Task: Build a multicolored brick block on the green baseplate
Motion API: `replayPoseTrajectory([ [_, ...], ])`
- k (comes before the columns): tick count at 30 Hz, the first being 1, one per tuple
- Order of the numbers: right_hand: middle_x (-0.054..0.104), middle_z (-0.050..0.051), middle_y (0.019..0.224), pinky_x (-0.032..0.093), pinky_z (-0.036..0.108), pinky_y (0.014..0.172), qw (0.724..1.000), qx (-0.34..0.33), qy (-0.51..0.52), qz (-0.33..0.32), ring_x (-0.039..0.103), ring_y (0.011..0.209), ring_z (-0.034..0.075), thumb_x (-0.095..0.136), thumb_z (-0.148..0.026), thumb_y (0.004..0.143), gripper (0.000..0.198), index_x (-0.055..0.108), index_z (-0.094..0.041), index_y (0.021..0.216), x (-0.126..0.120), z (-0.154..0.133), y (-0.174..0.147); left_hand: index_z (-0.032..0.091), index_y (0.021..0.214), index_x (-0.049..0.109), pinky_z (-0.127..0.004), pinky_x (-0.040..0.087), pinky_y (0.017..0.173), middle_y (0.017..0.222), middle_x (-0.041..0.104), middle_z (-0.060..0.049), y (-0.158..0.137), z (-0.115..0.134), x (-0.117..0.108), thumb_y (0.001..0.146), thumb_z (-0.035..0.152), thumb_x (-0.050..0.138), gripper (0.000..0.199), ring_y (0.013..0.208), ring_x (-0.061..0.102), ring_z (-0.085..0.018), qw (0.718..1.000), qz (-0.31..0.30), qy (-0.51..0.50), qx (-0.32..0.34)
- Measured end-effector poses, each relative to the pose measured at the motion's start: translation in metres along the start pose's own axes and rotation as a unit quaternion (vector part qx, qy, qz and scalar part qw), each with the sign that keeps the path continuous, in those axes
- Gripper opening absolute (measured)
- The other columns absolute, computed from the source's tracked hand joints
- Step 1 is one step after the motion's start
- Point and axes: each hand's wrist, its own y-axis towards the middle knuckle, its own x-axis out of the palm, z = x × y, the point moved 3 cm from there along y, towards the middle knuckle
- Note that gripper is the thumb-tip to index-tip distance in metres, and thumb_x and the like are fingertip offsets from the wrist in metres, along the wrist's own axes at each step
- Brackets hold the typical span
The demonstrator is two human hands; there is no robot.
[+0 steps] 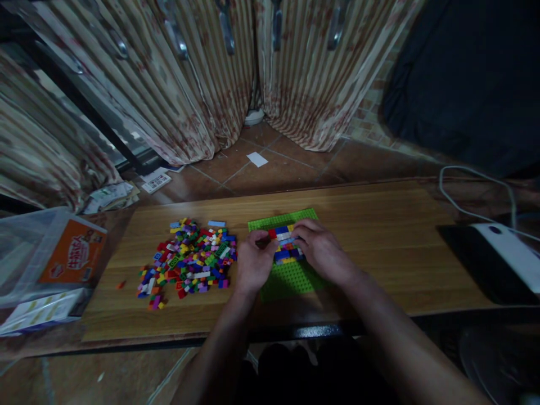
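Observation:
A green studded baseplate (291, 281) lies on the wooden table in front of me. On it stands a low structure of toy building bricks (283, 255) in blue, white, red and yellow rows. My left hand (253, 263) grips the left end of the structure between thumb and fingers, close to a red brick. At the right end, my right hand (324, 248) has its fingers bent and closed on the bricks, with the thumb near a light blue one. The fingers cover both ends of the structure.
A loose heap of coloured bricks (189, 259) spreads over the table (379, 236) to the left. Further left stand a clear plastic bin (31, 239) and an orange package (73, 250). A black-and-white flat object (491, 261) and a white cable (476, 174) are at the right.

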Motion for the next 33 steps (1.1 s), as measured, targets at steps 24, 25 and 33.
replayPoseTrajectory([
  [24,0.061,0.006,0.099,0.048,0.039,0.087,0.997,0.027,0.049,0.056,0.057,0.096,0.022,0.06,-0.012,0.085,0.014,0.07,-0.022,0.083,0.0001,0.0044,-0.0046,0.014,0.092,0.066,-0.027,0.049,0.069,0.084,0.072,-0.006,-0.0035,0.0055,-0.0005,0.076,0.026,0.069,0.02,0.076,0.065,-0.017,0.998,-0.007,0.059,-0.012],
  [25,0.061,0.006,0.099,0.048,0.039,0.087,0.997,0.031,0.049,0.057,0.058,0.096,0.022,0.06,-0.012,0.084,0.015,0.07,-0.022,0.083,0.0005,0.0043,-0.0046,0.014,0.092,0.066,-0.027,0.048,0.069,0.083,0.071,-0.006,-0.0036,0.0053,0.0002,0.076,0.026,0.069,0.021,0.075,0.065,-0.017,0.998,-0.006,0.065,-0.015],
  [33,0.06,0.005,0.103,0.049,0.038,0.089,0.977,0.115,0.143,0.104,0.061,0.096,0.02,0.065,-0.017,0.079,0.009,0.07,-0.023,0.082,0.0052,0.0085,-0.0061,0.015,0.097,0.066,-0.026,0.047,0.064,0.079,0.071,-0.004,-0.0035,0.0005,0.0038,0.076,0.031,0.066,0.026,0.069,0.064,-0.016,0.994,0.009,0.105,-0.031],
])
